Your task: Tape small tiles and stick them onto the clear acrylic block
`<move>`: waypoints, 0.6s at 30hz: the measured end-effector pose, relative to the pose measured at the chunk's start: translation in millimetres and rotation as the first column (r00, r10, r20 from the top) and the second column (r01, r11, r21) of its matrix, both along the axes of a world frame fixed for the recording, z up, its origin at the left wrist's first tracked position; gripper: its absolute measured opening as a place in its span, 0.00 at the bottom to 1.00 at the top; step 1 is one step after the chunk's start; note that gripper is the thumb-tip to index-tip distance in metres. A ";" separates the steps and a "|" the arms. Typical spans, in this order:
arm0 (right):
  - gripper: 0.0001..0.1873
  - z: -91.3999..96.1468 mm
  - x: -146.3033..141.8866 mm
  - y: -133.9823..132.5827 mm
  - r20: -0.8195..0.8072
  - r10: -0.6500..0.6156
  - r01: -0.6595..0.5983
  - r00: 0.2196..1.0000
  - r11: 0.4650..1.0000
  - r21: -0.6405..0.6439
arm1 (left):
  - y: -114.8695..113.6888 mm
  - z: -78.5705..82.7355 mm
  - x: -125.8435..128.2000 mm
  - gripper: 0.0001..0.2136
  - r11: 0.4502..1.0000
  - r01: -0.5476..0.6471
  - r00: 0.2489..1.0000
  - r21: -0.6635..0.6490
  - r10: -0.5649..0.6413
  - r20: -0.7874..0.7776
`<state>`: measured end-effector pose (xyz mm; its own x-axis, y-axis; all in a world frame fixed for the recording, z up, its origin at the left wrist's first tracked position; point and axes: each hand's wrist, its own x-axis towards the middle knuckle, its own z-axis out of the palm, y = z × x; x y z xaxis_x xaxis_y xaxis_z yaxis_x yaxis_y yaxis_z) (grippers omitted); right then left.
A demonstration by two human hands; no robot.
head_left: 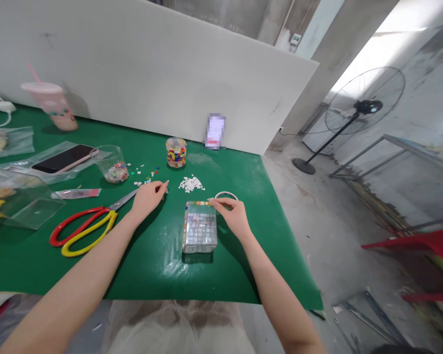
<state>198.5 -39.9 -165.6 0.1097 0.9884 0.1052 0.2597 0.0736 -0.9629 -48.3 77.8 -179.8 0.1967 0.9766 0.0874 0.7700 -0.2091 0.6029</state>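
A clear square box [200,228] covered with small mosaic tiles sits on the green table [151,260] in front of me. My right hand [232,212] rests at the box's far right corner, thumb and forefinger pinched together at its top edge. My left hand [149,194] lies left of the box with fingers curled, its fingertips pinching a tiny white piece near a heap of white tiles [191,184]. A white ring [226,195] lies just behind my right hand.
Red-and-yellow scissors [84,226] lie to the left. A clear cup of coloured bits [112,164], a mosaic-covered glass [176,152], a phone [64,158] on plastic bags, and a pink drink cup [53,104] stand further back. A white board backs the table; a floor fan [358,110] stands to the right.
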 end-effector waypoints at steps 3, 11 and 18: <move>0.10 2.5 2.9 1.9 -0.072 0.049 -0.051 0.996 0.998 -0.034 | -0.3 -0.1 1.7 0.12 1.000 0.002 1.000 -0.008 -0.002 0.026; 0.18 -1.1 0.3 3.4 -0.333 0.051 -0.099 0.941 0.987 -0.129 | -18.5 20.3 17.8 0.17 0.999 0.046 0.964 -0.020 -0.039 0.263; 0.16 -7.6 -5.8 5.8 -0.459 0.060 -0.149 0.887 0.976 -0.159 | -60.6 27.5 61.3 0.17 0.966 0.251 0.858 -0.062 -0.192 0.476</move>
